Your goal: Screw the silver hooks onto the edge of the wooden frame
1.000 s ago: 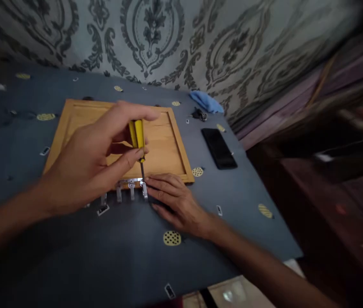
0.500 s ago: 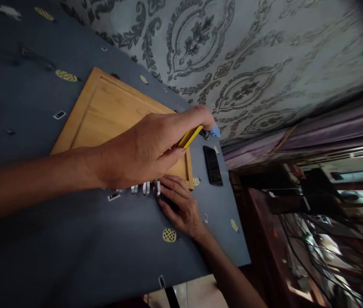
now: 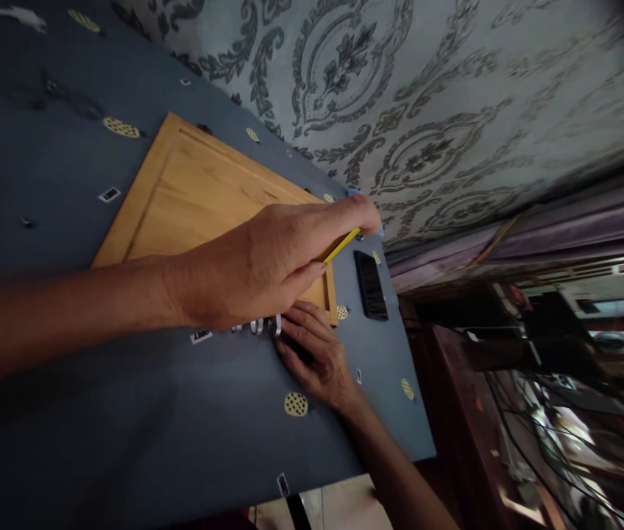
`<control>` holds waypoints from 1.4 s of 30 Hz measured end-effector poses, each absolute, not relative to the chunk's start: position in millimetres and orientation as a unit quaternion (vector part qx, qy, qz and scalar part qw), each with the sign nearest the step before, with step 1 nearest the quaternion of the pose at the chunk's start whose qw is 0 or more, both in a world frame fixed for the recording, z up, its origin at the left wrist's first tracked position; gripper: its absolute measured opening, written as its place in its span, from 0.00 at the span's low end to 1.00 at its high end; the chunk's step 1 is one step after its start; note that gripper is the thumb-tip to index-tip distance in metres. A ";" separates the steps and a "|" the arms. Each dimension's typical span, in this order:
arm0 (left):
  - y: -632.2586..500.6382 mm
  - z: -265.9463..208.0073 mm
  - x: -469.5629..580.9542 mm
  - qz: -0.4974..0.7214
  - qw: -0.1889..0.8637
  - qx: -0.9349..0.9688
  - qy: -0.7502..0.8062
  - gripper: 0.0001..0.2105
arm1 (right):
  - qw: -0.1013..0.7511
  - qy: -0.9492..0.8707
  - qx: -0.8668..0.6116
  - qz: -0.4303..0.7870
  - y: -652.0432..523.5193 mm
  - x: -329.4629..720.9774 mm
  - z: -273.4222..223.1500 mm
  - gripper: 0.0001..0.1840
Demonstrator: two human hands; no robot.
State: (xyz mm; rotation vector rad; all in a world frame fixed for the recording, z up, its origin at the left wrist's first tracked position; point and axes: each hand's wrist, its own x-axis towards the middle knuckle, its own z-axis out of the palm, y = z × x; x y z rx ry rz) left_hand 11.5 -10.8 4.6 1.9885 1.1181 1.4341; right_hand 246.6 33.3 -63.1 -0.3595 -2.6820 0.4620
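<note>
My left hand comes in from the left above a wooden board with a raised border. Its thumb and fingers are closed on a thin yellow stick, pencil-like; both ends are partly hidden. My right hand reaches up from the lower right. Its fingers rest at the board's near edge, slightly apart, with the thumb lower on the tablecloth. Beside its fingertips are several silver metal loops in a row along that edge, some covered by my left hand.
The board lies on a blue-grey tablecloth with pineapple prints. A black phone lies right of the board. Patterned wall covering rises behind the table. A white cable plug is at the upper left. Cables crowd the right side.
My left hand has shifted slightly to the right, and the yellow stick shows at a narrower angle. My right hand stays at the board's edge. The whole view has shifted a little.
</note>
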 end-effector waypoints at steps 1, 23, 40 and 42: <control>-10.7 3.9 11.5 0.521 0.222 0.719 0.404 0.14 | 0.196 -0.958 -0.128 0.165 33.2 246.5 -63.0 0.22; -8.5 -3.1 13.6 0.513 0.126 0.757 0.384 0.12 | 0.218 -0.954 -0.126 0.166 34.0 247.4 -64.8 0.21; -28.1 31.4 36.1 0.510 0.213 0.740 0.384 0.14 | 0.353 -0.802 -0.289 0.387 11.3 206.6 -0.7 0.15; -32.5 28.8 28.1 0.495 0.256 0.718 0.417 0.19 | 0.373 -0.779 -0.299 0.406 14.6 210.7 -5.4 0.13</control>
